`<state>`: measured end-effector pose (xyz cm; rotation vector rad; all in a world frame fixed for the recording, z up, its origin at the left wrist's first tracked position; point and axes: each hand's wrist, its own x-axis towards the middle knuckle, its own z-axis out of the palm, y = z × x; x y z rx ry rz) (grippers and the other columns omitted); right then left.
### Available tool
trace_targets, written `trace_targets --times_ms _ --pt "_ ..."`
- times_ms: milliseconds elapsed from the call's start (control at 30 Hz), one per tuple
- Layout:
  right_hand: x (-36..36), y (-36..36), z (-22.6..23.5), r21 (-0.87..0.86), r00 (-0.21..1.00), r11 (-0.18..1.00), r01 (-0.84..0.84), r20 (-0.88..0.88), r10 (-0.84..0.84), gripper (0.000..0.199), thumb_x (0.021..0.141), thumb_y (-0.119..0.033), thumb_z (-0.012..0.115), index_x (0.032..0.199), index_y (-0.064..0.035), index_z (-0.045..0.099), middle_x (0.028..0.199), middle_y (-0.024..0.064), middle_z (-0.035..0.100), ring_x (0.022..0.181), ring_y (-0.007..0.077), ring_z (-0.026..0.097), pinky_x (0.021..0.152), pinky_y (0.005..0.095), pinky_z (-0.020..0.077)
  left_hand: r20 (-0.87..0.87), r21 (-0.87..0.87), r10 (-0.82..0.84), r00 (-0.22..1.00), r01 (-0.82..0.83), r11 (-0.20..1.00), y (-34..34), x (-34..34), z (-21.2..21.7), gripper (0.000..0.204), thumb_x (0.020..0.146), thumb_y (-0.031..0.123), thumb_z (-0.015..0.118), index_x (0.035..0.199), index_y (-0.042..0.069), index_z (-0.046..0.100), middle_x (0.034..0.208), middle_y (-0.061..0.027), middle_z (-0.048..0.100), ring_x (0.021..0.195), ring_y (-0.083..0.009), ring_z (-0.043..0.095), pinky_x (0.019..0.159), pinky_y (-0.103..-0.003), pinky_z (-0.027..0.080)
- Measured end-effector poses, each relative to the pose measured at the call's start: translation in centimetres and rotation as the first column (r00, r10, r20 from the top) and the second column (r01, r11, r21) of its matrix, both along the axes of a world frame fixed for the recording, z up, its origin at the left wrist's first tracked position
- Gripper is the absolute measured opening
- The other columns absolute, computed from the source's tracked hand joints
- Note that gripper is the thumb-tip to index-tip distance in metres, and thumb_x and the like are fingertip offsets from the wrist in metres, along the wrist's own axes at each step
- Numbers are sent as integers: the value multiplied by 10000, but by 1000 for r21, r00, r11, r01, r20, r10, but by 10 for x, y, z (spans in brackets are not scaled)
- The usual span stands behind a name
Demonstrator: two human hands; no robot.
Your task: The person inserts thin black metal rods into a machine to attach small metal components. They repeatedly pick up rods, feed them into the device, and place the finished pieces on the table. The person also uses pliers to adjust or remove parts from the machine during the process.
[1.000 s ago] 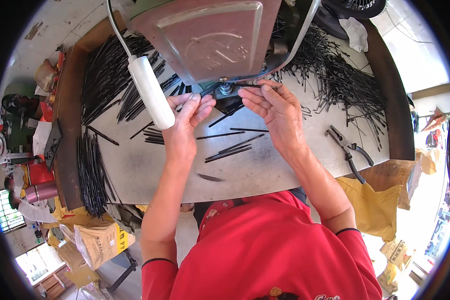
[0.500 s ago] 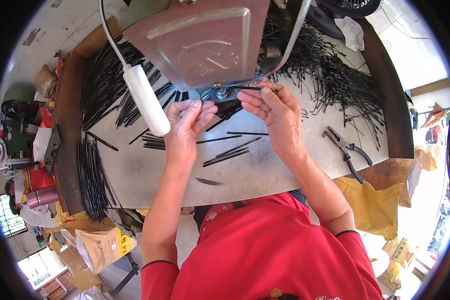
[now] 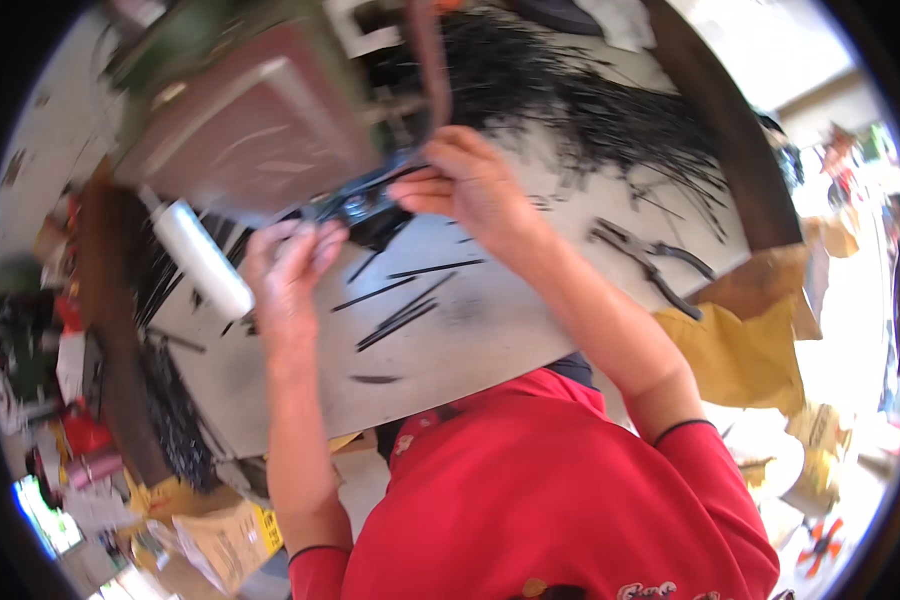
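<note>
My left hand (image 3: 288, 268) and my right hand (image 3: 467, 185) are both raised to the black jaw (image 3: 362, 208) under a brown metal machine housing (image 3: 255, 125). Between the fingertips of each hand runs a thin black strip (image 3: 390, 180) that leads into the jaw. A white lever handle (image 3: 202, 258) hangs just left of my left hand. Loose black strips (image 3: 400, 310) lie on the grey metal tabletop (image 3: 470, 330) below my hands. The picture is blurred by motion.
A big heap of black strips (image 3: 570, 100) covers the far right of the table, and another bundle (image 3: 170, 410) lies along its left edge. Pliers (image 3: 650, 262) rest right of my forearm. Yellow paper bags (image 3: 750, 350) and cardboard boxes (image 3: 220, 530) stand around the table.
The view has swung and tilted, so the machine now sits upper left. Both hands stay at the jaw with the strip; my right hand has lifted slightly.
</note>
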<state>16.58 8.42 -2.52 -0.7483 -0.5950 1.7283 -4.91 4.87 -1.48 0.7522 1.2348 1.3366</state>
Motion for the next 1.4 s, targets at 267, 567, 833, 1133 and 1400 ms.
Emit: trace_targets --times_ms 267,567,833,1133,1400 --pt "4 -17 17 -92 1000 996 8 8 -7 234 914 -186 586 1062 -28 497 947 156 654 744 232 693 656 310 577 168 -20 179 969 -178 984 0 13 -8 359 897 75 604 1201 -47 457 1100 -170 614 1039 -252 631 868 -304 540" --pt "144 -82 24 406 -128 912 -58 903 -410 134 869 -116 614 977 -45 650 892 120 671 689 205 677 613 310 526 313 -21 180 933 -183 983 -8 -35 -21 237 919 132 575 1121 9 570 950 -54 644 848 -112 606 745 -230 488" --pt "203 -79 21 225 -627 928 -297 687 -367 193 774 -34 560 945 -98 625 808 78 556 752 285 626 626 402 483 276 -81 155 948 -138 987 -14 -15 -10 261 921 188 606 1138 43 587 869 -7 609 738 -70 571 689 -200 479" --pt "220 -65 15 615 -470 683 -394 504 -725 233 745 -45 599 944 -165 598 828 24 549 703 225 607 526 364 466 305 -152 188 934 -147 977 -20 -9 -13 224 915 173 605 1103 52 604 857 -23 617 673 -76 564 607 -184 476" --pt "32 -54 69 729 125 557 -399 645 -754 122 854 -100 589 975 -91 579 659 40 596 520 205 593 455 327 453 213 -127 -27 977 55 990 -18 17 3 118 874 152 618 951 66 594 814 -16 624 691 -108 606 627 -206 463"
